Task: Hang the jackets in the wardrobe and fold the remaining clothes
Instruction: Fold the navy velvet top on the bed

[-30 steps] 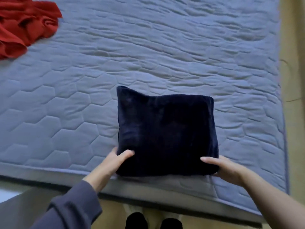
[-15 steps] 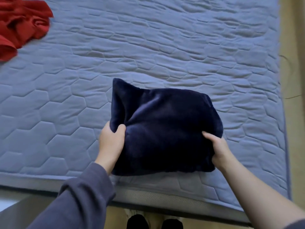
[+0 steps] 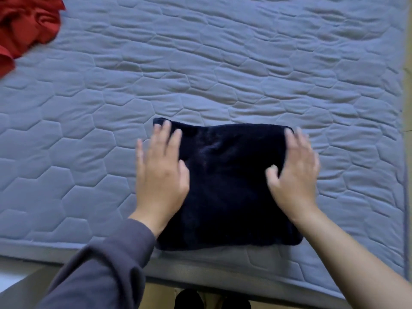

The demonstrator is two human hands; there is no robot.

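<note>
Left hand [image 3: 161, 172]: flat, fingers straight and spread, palm down on the left part of the dark garment [image 3: 227, 192], fingertips at its far left corner.
Right hand [image 3: 294, 172]: spread flat, resting on the garment's right edge; blurred.
Dark garment: folded into a rough square, lying on the mattress [image 3: 223, 63] close to its near edge.
Red cloth [image 3: 24, 25]: crumpled at the far left of the mattress, well apart from the garment.
Sleeve [image 3: 104, 270]: grey, on the left arm; the right forearm is bare.
</note>
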